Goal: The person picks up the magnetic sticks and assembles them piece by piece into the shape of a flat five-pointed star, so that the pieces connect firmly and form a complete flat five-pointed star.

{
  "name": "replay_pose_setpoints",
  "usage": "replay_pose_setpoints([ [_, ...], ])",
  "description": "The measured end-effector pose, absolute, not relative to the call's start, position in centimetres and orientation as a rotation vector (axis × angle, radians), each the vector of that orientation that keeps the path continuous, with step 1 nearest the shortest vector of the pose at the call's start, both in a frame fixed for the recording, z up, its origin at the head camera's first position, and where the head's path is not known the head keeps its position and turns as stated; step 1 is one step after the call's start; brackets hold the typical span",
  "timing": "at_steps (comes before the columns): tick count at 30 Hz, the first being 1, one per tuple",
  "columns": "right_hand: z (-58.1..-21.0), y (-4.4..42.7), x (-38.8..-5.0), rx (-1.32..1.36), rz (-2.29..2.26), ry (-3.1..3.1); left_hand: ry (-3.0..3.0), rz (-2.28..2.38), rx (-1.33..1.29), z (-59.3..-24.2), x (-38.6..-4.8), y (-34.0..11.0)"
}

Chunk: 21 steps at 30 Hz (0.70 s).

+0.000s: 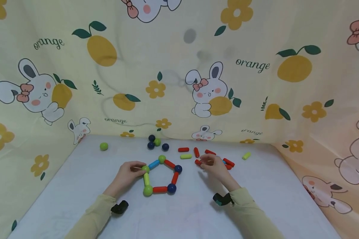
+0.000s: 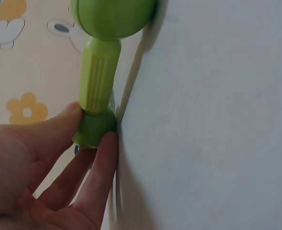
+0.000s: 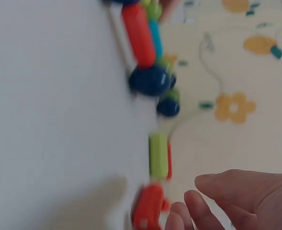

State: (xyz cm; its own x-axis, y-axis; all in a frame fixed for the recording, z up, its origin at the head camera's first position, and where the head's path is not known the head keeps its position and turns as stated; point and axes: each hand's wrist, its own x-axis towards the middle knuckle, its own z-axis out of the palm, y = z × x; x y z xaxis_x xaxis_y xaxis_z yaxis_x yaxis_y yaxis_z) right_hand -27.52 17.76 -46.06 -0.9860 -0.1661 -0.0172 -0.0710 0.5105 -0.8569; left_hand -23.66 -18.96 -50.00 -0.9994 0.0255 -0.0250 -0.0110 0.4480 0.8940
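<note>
A five-sided ring of rods and balls lies on the table, with a blue rod [image 1: 154, 164], a yellow-green rod [image 1: 146, 179] and red rods between green and navy balls. My left hand [image 1: 128, 172] pinches the green ball [image 2: 96, 128] at the ring's left corner, between thumb and fingers. In the left wrist view the yellow-green rod [image 2: 99, 74] joins it to another green ball [image 2: 114, 17]. Over on the right, my right hand [image 1: 214, 167] hovers by a red rod [image 1: 198, 162]. Its thumb and fingers stand apart in the right wrist view, beside a blurred red rod [image 3: 149, 207].
Loose red rods [image 1: 183, 149] and a yellow-green rod [image 1: 185, 156] lie behind the right hand, with more rods [image 1: 228, 162] to its right. Another yellow-green rod [image 1: 246, 155] lies farther right. Navy balls [image 1: 165, 147] and a green ball [image 1: 103, 146] sit near the printed backdrop [image 1: 173, 109].
</note>
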Motion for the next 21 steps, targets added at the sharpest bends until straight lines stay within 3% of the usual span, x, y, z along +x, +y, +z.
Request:
replay_pose_setpoints([
  [15, -46.9, 17.1, -28.8, -0.244, -1.106, 2.83, 2.601, 1.646, -0.011, -49.6, -24.4, -20.1],
  [21, -46.8, 16.4, -28.6, -0.255, -1.184, 2.766, 2.617, 1.636, -0.011, -49.6, -24.3, -20.0],
])
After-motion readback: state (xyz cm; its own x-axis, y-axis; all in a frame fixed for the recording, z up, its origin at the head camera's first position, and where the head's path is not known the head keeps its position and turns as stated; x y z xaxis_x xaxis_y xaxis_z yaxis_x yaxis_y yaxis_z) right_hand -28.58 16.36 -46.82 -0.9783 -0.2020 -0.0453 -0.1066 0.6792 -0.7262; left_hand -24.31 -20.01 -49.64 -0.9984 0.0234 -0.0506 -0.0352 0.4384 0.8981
